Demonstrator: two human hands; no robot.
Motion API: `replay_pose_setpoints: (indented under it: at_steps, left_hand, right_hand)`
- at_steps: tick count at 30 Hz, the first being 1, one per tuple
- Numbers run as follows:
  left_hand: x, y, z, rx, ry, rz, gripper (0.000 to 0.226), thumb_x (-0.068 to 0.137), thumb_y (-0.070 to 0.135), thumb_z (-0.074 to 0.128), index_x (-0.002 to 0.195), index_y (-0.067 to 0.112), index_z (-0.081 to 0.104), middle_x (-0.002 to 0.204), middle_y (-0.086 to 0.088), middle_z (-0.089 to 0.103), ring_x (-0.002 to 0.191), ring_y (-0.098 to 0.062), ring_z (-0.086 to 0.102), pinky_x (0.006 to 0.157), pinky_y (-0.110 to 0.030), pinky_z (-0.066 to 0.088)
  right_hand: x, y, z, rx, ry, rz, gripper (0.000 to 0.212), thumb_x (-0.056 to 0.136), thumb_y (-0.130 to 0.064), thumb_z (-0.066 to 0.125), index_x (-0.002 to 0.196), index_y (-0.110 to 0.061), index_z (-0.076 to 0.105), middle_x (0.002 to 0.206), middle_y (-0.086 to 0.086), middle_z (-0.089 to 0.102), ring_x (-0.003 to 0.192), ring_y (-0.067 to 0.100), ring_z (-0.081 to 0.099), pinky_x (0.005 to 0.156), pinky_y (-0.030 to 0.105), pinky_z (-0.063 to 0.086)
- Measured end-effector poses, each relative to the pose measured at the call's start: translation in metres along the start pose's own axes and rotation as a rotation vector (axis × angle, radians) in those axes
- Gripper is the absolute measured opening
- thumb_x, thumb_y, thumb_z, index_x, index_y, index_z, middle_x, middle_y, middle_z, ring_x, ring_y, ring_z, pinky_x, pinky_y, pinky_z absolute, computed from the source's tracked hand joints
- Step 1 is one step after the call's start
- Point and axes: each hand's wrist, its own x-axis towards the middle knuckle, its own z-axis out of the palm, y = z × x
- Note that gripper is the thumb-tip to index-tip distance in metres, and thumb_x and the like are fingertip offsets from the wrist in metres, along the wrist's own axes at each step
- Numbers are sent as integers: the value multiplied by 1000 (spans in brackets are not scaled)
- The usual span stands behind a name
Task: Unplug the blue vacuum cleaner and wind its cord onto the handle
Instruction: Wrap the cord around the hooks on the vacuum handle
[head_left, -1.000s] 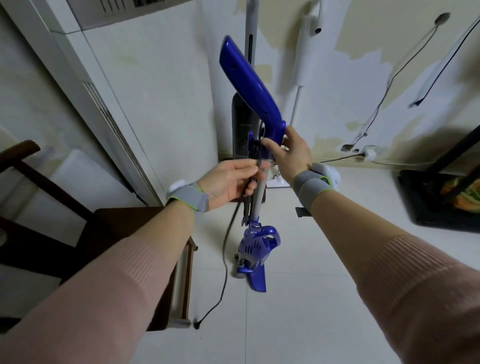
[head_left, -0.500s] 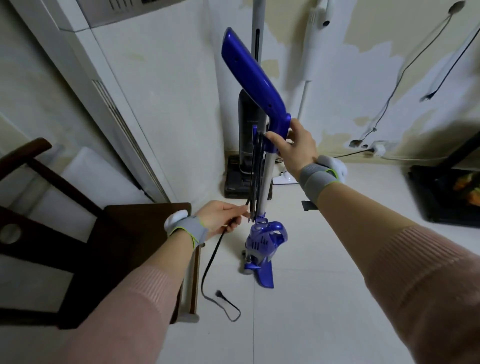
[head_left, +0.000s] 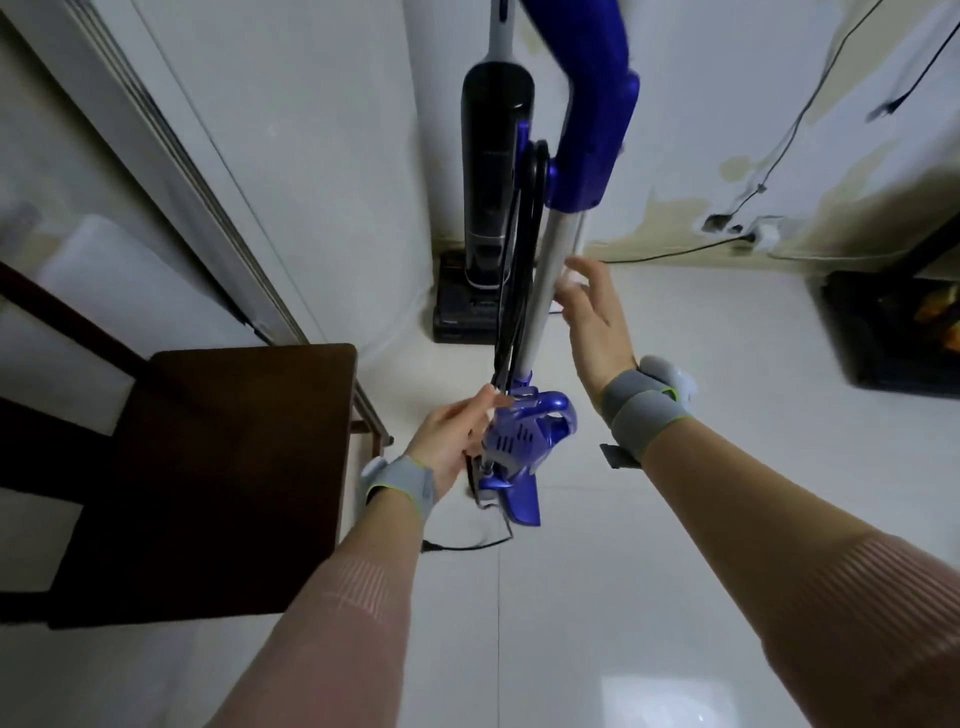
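Observation:
The blue vacuum cleaner (head_left: 524, 441) stands upright on the floor, its blue handle (head_left: 592, 119) rising out of the top of the view. Black cord (head_left: 522, 270) runs in several loops along the silver tube between an upper hook and the blue body. My left hand (head_left: 454, 441) is low beside the body, fingers pinched on the cord at the lower hook. My right hand (head_left: 592, 306) is open, fingers spread, just right of the tube and off the handle. The cord's loose end with its plug (head_left: 434, 545) lies on the floor.
A dark wooden chair (head_left: 218, 467) stands at the left, close to the vacuum. A black upright cleaner (head_left: 491, 208) is parked in the corner behind. Wall cables and a socket (head_left: 763, 236) are at the right, with a dark tray (head_left: 893, 332) on the floor.
My right hand has let go of the blue handle and dropped beside the tube. My left hand has moved down to the vacuum body with the cord. The loose cord on the floor is shorter.

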Motion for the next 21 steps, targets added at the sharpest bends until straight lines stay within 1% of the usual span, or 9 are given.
replay_pose_setpoints:
  at_steps: [2,4,6,8,10,12,15,18,21]
  left_hand:
    - [9,-8,-3,-197,-45,15,31,99,17,41,87,12,70,60,4,36,47,-4,34,53,-18,28]
    - [13,-17,-5,-254,-58,11,25,99,11,41,89,7,64,57,6,46,55,-6,40,56,-14,38]
    - [18,-30,-8,-132,1,8,27,96,19,50,74,9,63,47,6,47,49,-7,42,59,-20,38]
    - [24,-33,-10,100,131,-31,41,88,40,60,56,15,55,37,7,39,41,-11,36,58,-25,33]
    - [31,-38,-12,215,245,-60,50,82,54,60,51,16,50,32,8,34,40,-14,31,53,-26,31]
    - [39,-51,-13,158,173,-70,48,88,52,52,59,15,61,35,10,33,42,-12,30,53,-25,30]
    - [44,-86,-11,-2,29,-66,46,97,41,42,76,13,72,48,9,27,47,-9,27,55,-23,23]
    - [49,-112,-24,125,61,-66,44,97,39,42,75,11,68,40,12,30,40,-4,27,48,-16,26]
    - [52,-125,-39,183,25,-108,42,98,37,41,80,10,67,39,12,31,37,-2,27,48,-18,23]
  right_hand:
    - [-11,24,2,-50,-82,21,52,87,10,42,134,-11,39,111,0,56,101,10,51,71,-2,40]
    - [-18,41,2,-75,-176,26,67,81,19,47,138,-11,33,113,-3,49,106,7,44,69,-8,36]
    - [-16,51,2,-64,-243,38,78,78,16,59,142,-15,26,117,-4,44,108,3,39,66,-11,33]
    - [-12,59,2,-88,-284,51,88,75,4,71,144,-21,22,122,-7,42,113,1,36,66,-14,29]
    - [-5,67,2,-118,-298,67,94,71,-8,79,144,-26,21,129,-8,43,119,0,35,69,-14,28]
    - [1,75,4,-175,-248,55,90,69,-15,82,140,-24,28,131,-4,49,118,2,40,69,-11,31]
    - [9,90,10,-214,-142,63,63,72,-21,79,126,-15,48,120,2,60,106,10,53,74,-2,41]
    - [14,105,17,-207,-92,72,46,75,-29,76,113,-10,57,104,5,68,96,17,65,87,30,54]
    - [19,113,26,-331,43,-4,36,78,-33,71,103,-9,58,83,-3,65,82,16,64,82,33,54]
